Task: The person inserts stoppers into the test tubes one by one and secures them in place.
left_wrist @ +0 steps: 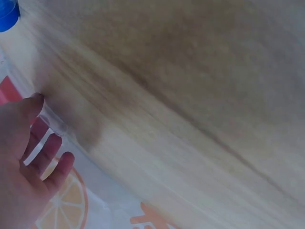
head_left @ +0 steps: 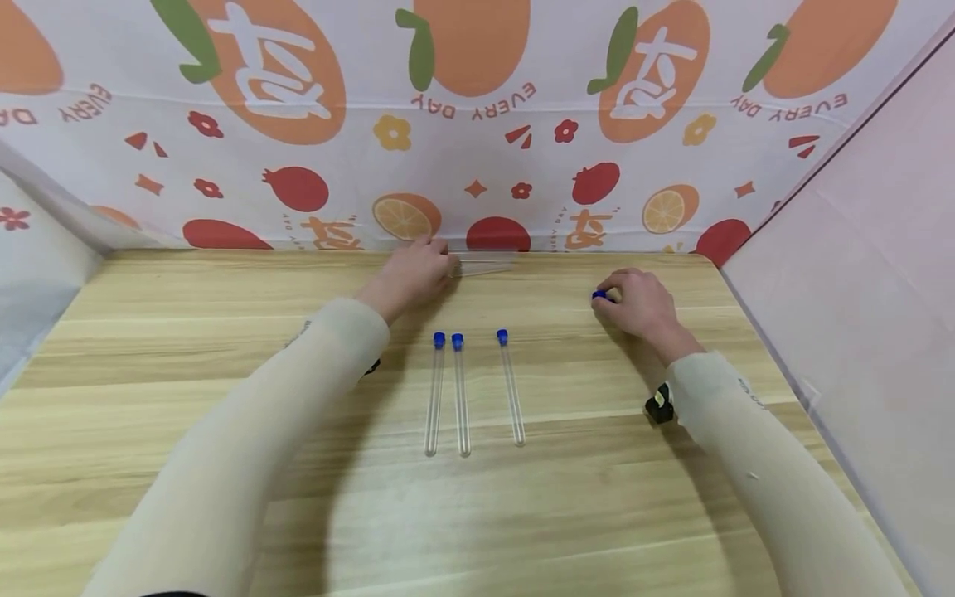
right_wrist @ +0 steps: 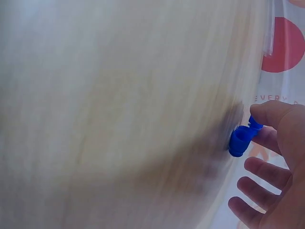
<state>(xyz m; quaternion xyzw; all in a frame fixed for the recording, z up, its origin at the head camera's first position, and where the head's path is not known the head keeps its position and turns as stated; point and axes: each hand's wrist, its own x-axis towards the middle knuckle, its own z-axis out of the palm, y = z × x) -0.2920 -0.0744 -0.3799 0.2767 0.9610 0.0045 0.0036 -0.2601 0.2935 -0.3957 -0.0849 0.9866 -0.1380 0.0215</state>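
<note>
My left hand [head_left: 414, 272] is at the table's back edge, its thumb and fingers around the near end of clear, uncapped test tubes [head_left: 488, 264] lying sideways there. In the left wrist view, a clear tube end [left_wrist: 56, 126] shows by the thumb and fingertips. To the right, my right hand [head_left: 640, 303] pinches a small blue cap [right_wrist: 256, 123] between thumb and forefinger. A second blue cap [right_wrist: 239, 140], hollow side showing, sits right against it; the other three fingers are spread loosely.
Three clear test tubes with blue caps lie on the wooden table [head_left: 597, 497] between the arms: a left one [head_left: 434, 398], a middle one [head_left: 461, 398] and a right one [head_left: 511, 390]. A fruit-print cloth [head_left: 462, 157] hangs behind the back edge; a pale wall [head_left: 880, 249] stands right.
</note>
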